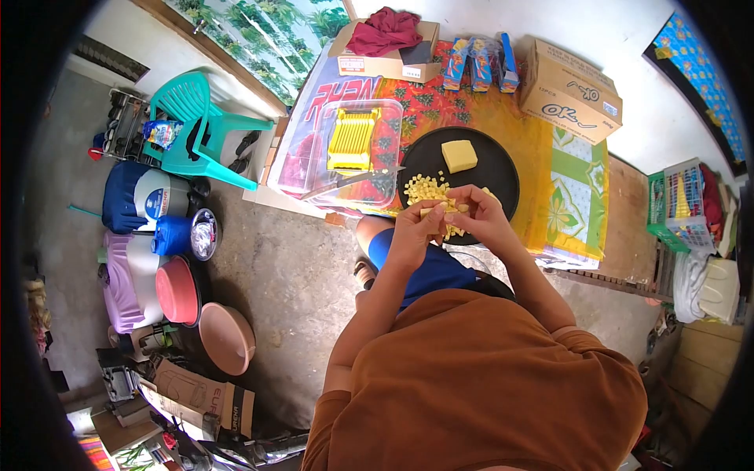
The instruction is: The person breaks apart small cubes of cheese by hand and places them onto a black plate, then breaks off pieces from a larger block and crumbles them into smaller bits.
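Note:
Over the near edge of a round black tray (499,177), my left hand (418,229) and my right hand (483,216) meet with fingertips pinched together. Between them is a small pale-yellow piece, which looks like cheese and is partly covered by my fingers. Below and beside my hands lies a pile of small yellow cubes (424,188). A larger yellow block (459,156) sits farther back on the tray. Left of it, a clear plastic container (320,149) holds a yellow ridged object (353,137). A knife (345,183) lies across the container's near side.
A carton (569,94), several blue boxes (481,67) and an open box with a dark red cloth (385,33) stand along the table's back. At left are a green chair (192,118), basins (226,337) and a washing machine (149,196).

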Motion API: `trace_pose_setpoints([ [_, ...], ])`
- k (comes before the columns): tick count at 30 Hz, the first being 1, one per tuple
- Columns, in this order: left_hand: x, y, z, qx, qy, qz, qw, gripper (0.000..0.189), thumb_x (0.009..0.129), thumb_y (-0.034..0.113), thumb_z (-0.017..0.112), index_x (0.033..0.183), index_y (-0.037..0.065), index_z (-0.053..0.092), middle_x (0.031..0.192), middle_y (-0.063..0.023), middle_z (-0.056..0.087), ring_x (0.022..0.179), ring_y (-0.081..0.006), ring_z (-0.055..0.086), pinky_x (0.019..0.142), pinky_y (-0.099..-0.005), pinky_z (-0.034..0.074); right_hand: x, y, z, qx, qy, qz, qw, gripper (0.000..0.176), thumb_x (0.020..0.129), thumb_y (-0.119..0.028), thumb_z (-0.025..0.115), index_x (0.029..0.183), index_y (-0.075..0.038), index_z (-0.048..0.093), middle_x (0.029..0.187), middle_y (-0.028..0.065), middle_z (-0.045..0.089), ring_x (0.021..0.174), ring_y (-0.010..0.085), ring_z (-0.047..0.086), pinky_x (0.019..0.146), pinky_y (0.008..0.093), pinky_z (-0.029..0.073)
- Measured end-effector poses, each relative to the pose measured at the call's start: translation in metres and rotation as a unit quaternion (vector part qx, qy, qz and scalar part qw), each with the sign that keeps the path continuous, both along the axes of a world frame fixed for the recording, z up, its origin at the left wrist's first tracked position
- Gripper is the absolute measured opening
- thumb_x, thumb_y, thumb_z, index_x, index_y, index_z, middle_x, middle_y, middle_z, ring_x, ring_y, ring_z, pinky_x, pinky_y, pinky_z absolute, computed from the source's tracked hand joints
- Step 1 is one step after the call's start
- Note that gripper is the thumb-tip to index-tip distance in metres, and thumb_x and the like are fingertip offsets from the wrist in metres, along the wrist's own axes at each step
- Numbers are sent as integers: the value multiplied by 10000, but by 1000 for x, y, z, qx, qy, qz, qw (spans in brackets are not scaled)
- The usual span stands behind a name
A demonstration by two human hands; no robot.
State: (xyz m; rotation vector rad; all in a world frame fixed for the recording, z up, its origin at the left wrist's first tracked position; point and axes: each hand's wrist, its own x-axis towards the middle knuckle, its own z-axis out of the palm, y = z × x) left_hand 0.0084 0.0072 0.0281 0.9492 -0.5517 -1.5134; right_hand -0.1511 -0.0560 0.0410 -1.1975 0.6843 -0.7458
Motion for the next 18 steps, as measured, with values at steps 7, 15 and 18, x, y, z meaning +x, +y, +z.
trace_pose_setpoints([
  [7,1,3,-3,43,93,-43,994,244,922,261,608,1012,35,626,796,-43,626,644,-120,595,509,-245,460,-2,-1,11,-190,155,-18,969,186,833,-77,703,1005,-20,660,847,0,521,713,42,523,582,180,391],
  [15,3,5,6,61,128,-48,989,236,930,260,585,1004,39,625,811,-45,633,653,-119,601,514,-243,461,-3,-1,7,-213,132,-1,968,201,856,-125,675,1040,-46,679,828,-6,493,674,58,482,552,202,361],
  [18,3,6,2,56,78,-37,995,239,927,272,595,992,45,634,798,-35,630,655,-110,598,516,-237,451,-1,1,10,-214,119,-8,970,218,853,-171,681,1035,-50,683,798,-5,460,641,73,430,544,217,344],
])
